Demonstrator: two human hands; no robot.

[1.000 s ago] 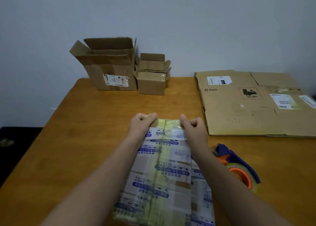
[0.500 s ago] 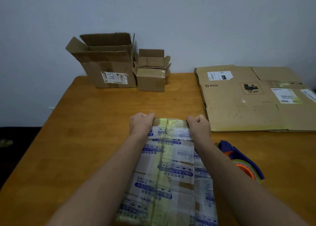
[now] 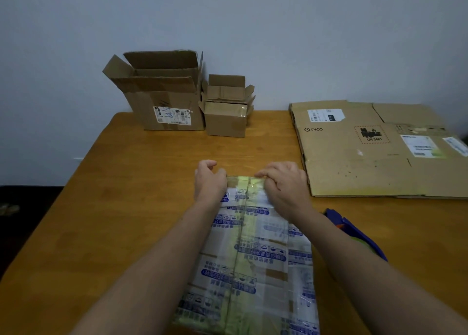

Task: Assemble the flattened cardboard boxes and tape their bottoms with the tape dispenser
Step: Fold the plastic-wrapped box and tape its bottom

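A flattened cardboard box [image 3: 253,253] wrapped in blue-printed and yellowish tape lies lengthwise on the wooden table [image 3: 126,208] in front of me. My left hand [image 3: 210,182] grips its far left corner with curled fingers. My right hand [image 3: 286,187] curls its fingers over the far edge, near the middle seam. The blue and orange tape dispenser [image 3: 354,233] lies on the table to the right of the box, partly hidden behind my right forearm.
Two assembled boxes stand with open flaps at the back against the wall, a large one [image 3: 164,99] and a small one [image 3: 226,114]. A big flattened box marked PICO [image 3: 354,152] covers the back right of the table.
My right hand's fingers have slid left along the box's far edge toward the seam. My left hand stays at the far left corner. The view has tilted slightly.
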